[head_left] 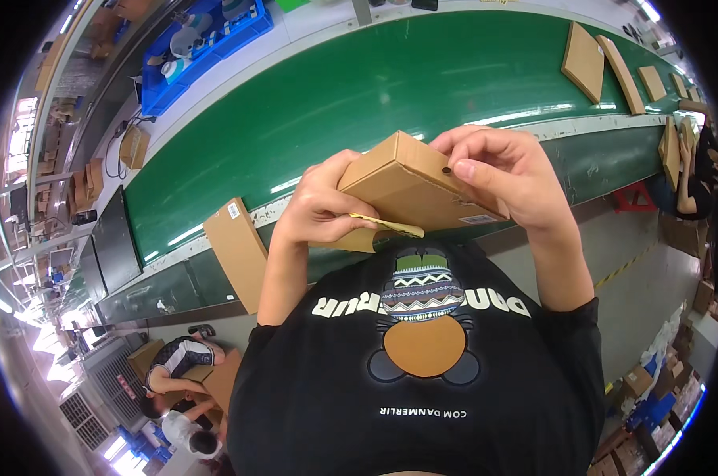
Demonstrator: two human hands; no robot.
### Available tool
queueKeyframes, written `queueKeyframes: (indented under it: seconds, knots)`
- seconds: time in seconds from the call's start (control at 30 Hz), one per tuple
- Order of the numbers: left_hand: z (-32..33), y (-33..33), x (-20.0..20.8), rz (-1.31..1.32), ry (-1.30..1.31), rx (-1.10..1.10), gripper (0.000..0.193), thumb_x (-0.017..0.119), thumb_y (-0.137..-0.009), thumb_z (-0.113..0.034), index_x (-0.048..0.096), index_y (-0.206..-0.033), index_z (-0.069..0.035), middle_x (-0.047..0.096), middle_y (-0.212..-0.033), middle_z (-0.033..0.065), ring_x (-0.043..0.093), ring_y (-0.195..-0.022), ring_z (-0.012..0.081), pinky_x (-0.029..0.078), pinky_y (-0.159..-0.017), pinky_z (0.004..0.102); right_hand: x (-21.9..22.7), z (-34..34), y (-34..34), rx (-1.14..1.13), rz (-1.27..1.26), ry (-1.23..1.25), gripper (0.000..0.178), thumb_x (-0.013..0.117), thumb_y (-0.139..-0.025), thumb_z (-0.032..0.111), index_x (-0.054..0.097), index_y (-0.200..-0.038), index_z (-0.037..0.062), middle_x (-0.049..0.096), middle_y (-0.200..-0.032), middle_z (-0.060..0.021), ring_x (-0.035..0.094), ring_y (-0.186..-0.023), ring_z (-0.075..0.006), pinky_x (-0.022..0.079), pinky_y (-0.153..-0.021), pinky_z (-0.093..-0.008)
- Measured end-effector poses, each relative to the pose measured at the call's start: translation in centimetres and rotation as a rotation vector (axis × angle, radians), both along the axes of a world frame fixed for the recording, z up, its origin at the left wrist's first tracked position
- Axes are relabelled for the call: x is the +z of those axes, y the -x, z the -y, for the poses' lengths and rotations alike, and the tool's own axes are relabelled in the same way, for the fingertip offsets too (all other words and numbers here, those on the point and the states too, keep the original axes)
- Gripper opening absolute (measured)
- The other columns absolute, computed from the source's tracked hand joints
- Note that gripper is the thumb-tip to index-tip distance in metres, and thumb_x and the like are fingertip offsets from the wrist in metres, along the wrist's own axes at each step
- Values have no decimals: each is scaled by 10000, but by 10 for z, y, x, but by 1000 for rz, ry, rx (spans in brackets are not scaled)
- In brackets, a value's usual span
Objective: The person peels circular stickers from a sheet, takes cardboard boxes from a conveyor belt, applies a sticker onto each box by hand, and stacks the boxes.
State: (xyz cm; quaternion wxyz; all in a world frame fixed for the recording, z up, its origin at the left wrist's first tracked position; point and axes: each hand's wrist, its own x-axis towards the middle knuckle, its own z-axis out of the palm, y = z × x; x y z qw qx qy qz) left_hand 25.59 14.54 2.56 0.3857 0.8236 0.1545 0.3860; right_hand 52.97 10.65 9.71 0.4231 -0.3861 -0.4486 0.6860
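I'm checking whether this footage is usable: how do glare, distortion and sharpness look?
Head view: the green surface bends into an arc, with black corners; head view: white glare streaks its near edge, and bright patches wash out at far left; head view: the left hand, right hand and cardboard box look fairly sharp, while small things near the rim are hard to make out.

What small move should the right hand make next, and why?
I'd probably have the right hand press its thumb onto the small dark spot: the thumb tip is close beside it, and the left hand grips the cardboard box.
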Motion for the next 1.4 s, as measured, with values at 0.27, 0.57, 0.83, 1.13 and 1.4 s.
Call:
queueKeyframes:
  seconds: [0.27, 0.57, 0.83, 1.13, 1.4]
  knots:
    - [3, 1, 3, -85, 11, -8, 163, 827, -595, -182, 745, -714, -106, 625, -948, 148, 638, -766, 290, 480, -603, 336, -6, 1, 0, 38, 0, 55, 88, 647, -871, 65, 660, -860, -22, 644, -1095, -119, 578, -884, -98, 464, -838, -270]
    - [4, 0, 4, -116, -9, -16, 161, 831, -617, -207, 745, -717, -114, 626, -981, 151, 641, -767, 290, 482, -598, 335, -9, 5, -1, -1, 95, 53, 61, 672, -854, 47, 662, -852, -13, 647, -1094, -123, 588, -885, -99, 486, -789, -247]
    - [10, -3, 8, -184, -40, -15, 158, 828, -610, -210, 744, -709, -120, 622, -981, 139, 633, -750, 278, 477, -585, 338, -18, 7, -7, 46, 47, 142, 99, 705, -817, 18, 628, -878, 6, 644, -1004, -99, 596, -856, -103, 496, -784, -241]
    - [15, 3, -2, -148, 12, 7, 136, 820, -612, -192, 740, -701, -127, 622, -987, 129, 630, -758, 273, 474, -584, 334, -48, 5, 2, 37, -234, 233, 357, 726, -795, 49, 552, -1106, 49, 622, -999, -54, 591, -934, -97, 485, -842, -234]
    - [50, 43, -11, -141, 106, 136, 169, 824, -604, -146, 750, -746, -90, 619, -960, 137, 617, -854, 293, 469, -672, 339, -76, 12, 11, -10, 66, 230, 200, 583, -935, 107, 547, -1114, 26, 641, -994, -76, 635, -879, -137, 501, -760, -241]
